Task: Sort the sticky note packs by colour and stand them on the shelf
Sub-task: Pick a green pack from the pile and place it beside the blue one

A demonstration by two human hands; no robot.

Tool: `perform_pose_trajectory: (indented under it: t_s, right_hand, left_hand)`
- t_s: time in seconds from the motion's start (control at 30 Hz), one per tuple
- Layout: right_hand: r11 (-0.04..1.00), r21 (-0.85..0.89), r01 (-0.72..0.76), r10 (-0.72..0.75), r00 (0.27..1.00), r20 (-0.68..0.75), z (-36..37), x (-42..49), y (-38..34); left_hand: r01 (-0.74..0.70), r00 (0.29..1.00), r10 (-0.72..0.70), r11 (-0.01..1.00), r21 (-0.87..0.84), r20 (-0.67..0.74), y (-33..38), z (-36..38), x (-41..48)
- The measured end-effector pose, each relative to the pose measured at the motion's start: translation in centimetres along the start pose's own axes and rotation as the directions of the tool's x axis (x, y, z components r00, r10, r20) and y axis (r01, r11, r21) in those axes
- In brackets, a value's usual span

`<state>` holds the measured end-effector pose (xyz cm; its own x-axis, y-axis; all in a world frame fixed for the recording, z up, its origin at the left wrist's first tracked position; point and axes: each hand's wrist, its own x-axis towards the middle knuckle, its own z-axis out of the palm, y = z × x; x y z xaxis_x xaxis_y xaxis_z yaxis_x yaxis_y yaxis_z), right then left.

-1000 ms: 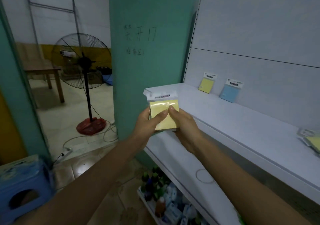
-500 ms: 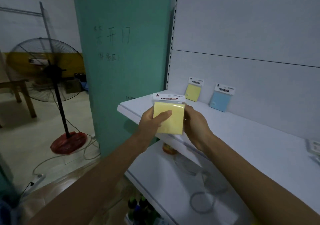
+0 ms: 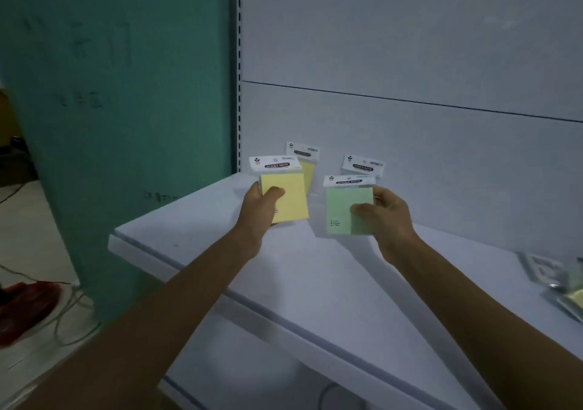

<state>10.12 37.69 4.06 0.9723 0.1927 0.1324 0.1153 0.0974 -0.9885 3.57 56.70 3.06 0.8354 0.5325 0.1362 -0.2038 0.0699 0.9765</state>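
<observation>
**Head view.** Our left grip [image 3: 262, 210] pinches a yellow pack [image 3: 288, 198] by its left edge. Our right grip [image 3: 388, 217] pinches a green pack [image 3: 345, 210] by its right edge. Both packs are upright over the far shelf [image 3: 315, 283], header cards up, long axis vertical, faces toward us. We judge them light, fairly stiff and film-slick, so side edges suit holding.

Both my forearms come up from the bottom corners of the view, bare, angling in toward the middle. My left hand [image 3: 260, 212] grips the yellow pack [image 3: 290, 201] by its left edge, thumb laid across the front face, fingers wrapped behind. My right hand [image 3: 389, 217] holds the green pack [image 3: 340, 207] by its right edge the same way — thumb on the front, fingers curled round the back. The two hands sit roughly level — side by side, apart, not touching.
</observation>
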Motion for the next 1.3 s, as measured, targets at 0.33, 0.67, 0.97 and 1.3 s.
perform_pose_trajectory:
  t_s: [0.33, 0.67, 0.97, 1.3]
  right_hand:
    - [1.0, -0.01, 0.016, -0.019, 0.92, -0.391, -1.5, 5.0, 0.6]
    - [0.994, -0.108, -0.013, -0.056, 0.789, -0.612, -2.4, 7.0, 1.1]
    - [0.996, -0.084, 0.037, -0.089, 0.607, -0.79, -3.4, 8.7, 3.0]
    - [0.806, -0.541, -0.24, -0.341, 0.558, -0.756, -3.5, 8.5, 5.3]
  left_hand:
    - [-0.117, 0.941, 0.017, 0.954, 0.275, 0.338, -3.1, 0.4, 13.2]
    - [-0.444, 0.893, 0.174, 0.495, 0.747, 0.415, -5.2, -1.6, 20.4]
    - [-0.36, 0.923, 0.125, 0.611, 0.705, 0.364, -6.2, -1.1, 21.3]
    - [-0.381, 0.912, 0.124, 0.609, 0.696, 0.391, -6.3, -1.1, 21.6]
